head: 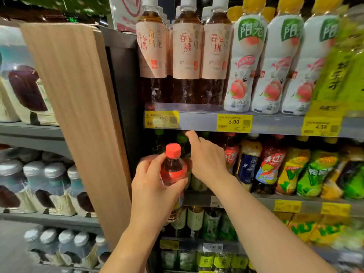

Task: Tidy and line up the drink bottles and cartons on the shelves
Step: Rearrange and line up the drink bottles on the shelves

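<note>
My left hand (153, 186) grips a red-capped bottle of dark tea (173, 168), held upright in front of the middle shelf's left end. My right hand (206, 158) reaches into that shelf beside it, fingers spread, index finger up near a green-capped bottle (182, 139); whether it touches the bottle is unclear. Red-labelled tea bottles (270, 164) and yellow and green bottles (313, 170) stand in a row to the right on the middle shelf (199, 200).
The upper shelf (197, 121) carries pink-labelled tea bottles (186, 52) and white peach drink bottles (244, 62). A wooden panel (78, 115) divides off the left shelving with silver-capped bottles (49, 184). Lower shelves hold more bottles (197, 219).
</note>
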`<move>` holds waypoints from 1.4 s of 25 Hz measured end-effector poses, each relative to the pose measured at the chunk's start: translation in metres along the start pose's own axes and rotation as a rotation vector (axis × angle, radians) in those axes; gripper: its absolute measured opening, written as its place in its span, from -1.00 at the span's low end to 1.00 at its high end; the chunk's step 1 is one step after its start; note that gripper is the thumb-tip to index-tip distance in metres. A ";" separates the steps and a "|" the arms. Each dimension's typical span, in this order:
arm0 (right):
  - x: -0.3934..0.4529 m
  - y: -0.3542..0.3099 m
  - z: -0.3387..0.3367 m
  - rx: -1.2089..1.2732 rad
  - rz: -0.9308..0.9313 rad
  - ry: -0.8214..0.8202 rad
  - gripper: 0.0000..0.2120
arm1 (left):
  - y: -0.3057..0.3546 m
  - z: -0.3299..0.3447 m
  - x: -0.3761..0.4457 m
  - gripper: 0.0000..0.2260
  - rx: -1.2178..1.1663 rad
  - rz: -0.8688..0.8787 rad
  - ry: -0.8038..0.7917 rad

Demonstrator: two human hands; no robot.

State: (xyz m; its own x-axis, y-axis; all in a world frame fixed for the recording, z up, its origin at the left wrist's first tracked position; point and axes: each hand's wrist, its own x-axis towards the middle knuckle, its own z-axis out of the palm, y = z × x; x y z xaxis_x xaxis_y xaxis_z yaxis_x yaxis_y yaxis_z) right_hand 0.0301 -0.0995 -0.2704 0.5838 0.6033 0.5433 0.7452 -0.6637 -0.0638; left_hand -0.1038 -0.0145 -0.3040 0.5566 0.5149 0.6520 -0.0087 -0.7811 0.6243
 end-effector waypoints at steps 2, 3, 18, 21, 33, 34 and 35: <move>0.004 -0.001 -0.004 0.012 0.052 -0.032 -0.47 | -0.001 0.001 -0.001 -0.36 -0.026 -0.008 -0.021; 0.006 -0.001 -0.006 0.007 0.067 -0.053 -0.52 | -0.002 0.002 -0.001 -0.36 -0.036 -0.011 -0.030; -0.045 0.086 -0.025 0.123 0.492 0.348 -0.71 | 0.013 0.032 0.009 -0.38 -0.152 -0.023 -0.166; -0.039 0.098 -0.034 -0.074 0.570 0.079 -0.58 | 0.022 0.043 0.011 -0.40 -0.164 0.011 -0.183; -0.040 0.099 -0.030 -0.221 0.543 0.011 -0.40 | 0.035 0.056 0.015 -0.41 -0.185 0.060 -0.231; -0.045 0.100 -0.027 -0.198 0.540 0.046 -0.37 | 0.034 0.057 0.015 -0.41 -0.189 0.063 -0.235; -0.050 0.100 -0.025 -0.168 0.528 0.077 -0.33 | 0.034 0.057 0.014 -0.40 -0.192 0.067 -0.239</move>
State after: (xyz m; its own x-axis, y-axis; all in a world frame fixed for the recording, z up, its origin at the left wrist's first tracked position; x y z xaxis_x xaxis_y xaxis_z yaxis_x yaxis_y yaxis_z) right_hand 0.0676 -0.2072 -0.2831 0.8341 0.1404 0.5334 0.2931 -0.9321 -0.2130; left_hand -0.0492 -0.0541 -0.2979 0.7291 0.3486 0.5890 -0.1965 -0.7177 0.6680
